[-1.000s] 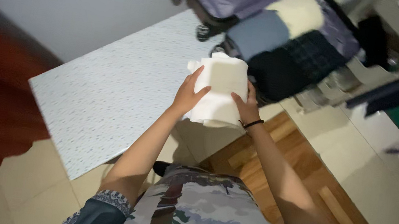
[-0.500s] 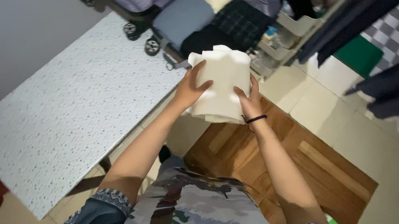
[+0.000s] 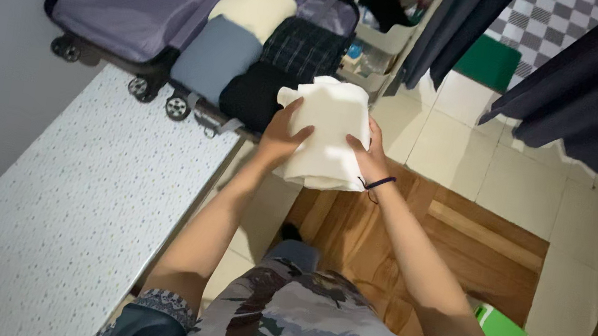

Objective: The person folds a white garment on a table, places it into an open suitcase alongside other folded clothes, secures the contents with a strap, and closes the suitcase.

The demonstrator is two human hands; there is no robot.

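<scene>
Head view: I see my left hand (image 3: 281, 138) and right hand (image 3: 368, 154) clasping a folded white cloth (image 3: 328, 129) between them, open suitcase (image 3: 202, 22) just beyond.

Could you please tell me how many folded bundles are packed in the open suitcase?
4: cream far left, blue-grey near left, plaid far right, black near right. More may lie beneath.

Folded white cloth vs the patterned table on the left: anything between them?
Only the left hand and its forearm. In the head view that hand grips the folded white cloth; past it comes the patterned table edge directly.
</scene>
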